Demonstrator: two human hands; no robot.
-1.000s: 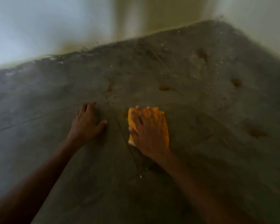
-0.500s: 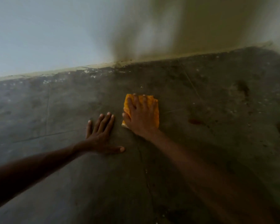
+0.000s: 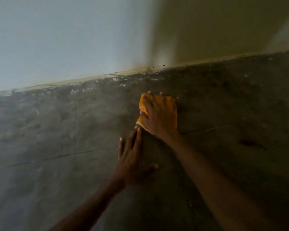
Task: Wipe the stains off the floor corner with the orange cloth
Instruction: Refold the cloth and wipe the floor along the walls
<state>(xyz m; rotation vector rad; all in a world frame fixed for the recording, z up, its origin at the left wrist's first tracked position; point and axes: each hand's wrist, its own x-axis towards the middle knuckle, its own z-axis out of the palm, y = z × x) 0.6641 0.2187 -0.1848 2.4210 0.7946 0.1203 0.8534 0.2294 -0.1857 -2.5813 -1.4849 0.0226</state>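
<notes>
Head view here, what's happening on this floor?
A person is kneeling over a dark, stained floor near the wall. The right hand presses flat on the orange cloth, close to the wall's base. The left hand rests bare on the floor just behind it, as a brace. A dark stain to the right remains unwiped.

The picture is dim and a bit blurry. The wall (image 3: 57, 39) up and left of the right hand (image 3: 160, 117) is the brightest part. The floor (image 3: 240, 164) below the hand is dark and smudgy.
</notes>
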